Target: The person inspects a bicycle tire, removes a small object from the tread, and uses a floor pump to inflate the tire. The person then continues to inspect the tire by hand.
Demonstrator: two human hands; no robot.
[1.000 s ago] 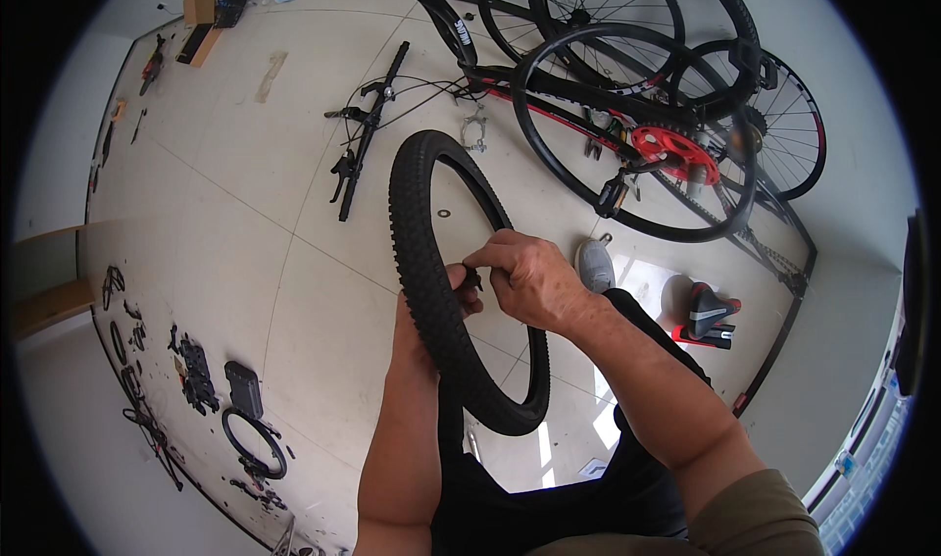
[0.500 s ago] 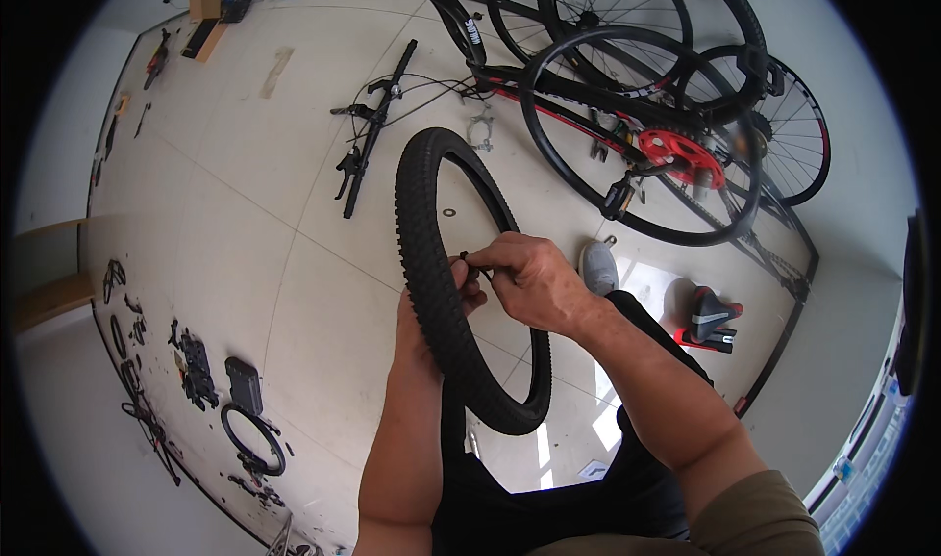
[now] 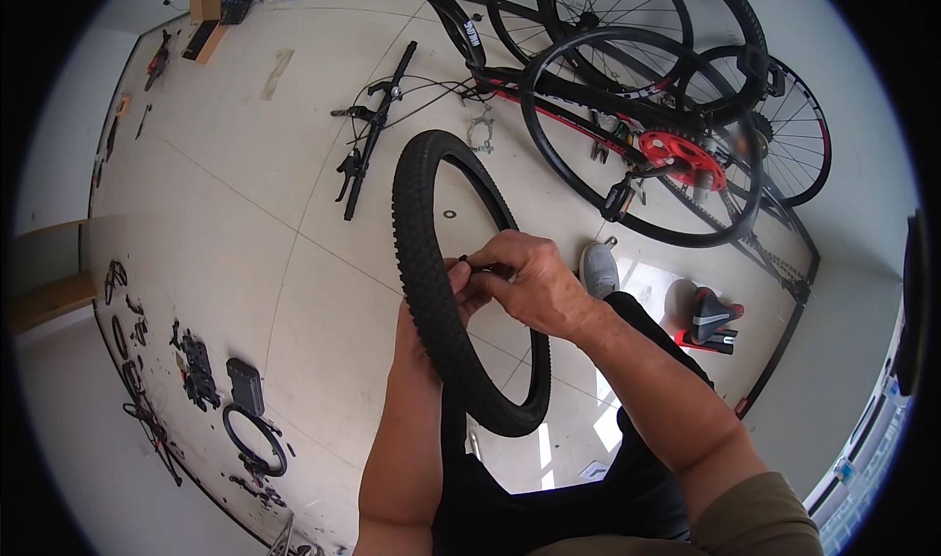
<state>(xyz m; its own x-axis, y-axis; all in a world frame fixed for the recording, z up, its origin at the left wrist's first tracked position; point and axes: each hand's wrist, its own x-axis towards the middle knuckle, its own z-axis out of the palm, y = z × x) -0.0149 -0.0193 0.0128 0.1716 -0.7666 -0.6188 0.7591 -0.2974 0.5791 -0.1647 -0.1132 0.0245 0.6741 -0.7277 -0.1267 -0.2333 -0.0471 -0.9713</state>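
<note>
A black knobby bicycle tire (image 3: 417,227) stands tilted in front of me, its left side crossing over my left wrist. Inside the tire's opening my two hands meet. My left hand (image 3: 461,286) is partly hidden behind the tread, thumb and fingers closed. From the right, my right hand (image 3: 537,279) reaches in with its thumb and index finger pinched together against the left fingertips. A tiny dark piece (image 3: 465,258) shows between the fingertips; its kind I cannot make out. On the floor seen through the tire lies a small metal ring (image 3: 450,214).
A black-and-red bicycle frame (image 3: 549,105) lies ahead right among wheels, beneath a loose black tire (image 3: 532,125). Handlebars (image 3: 372,134) with cables lie ahead. A saddle (image 3: 714,313) is right of my grey shoe (image 3: 598,268). Left are a dark case (image 3: 244,385) and scattered parts.
My fingers have shifted slightly, with the right hand's thumb and fingers drawn closer to the left fingertips. The tire has moved very little.
</note>
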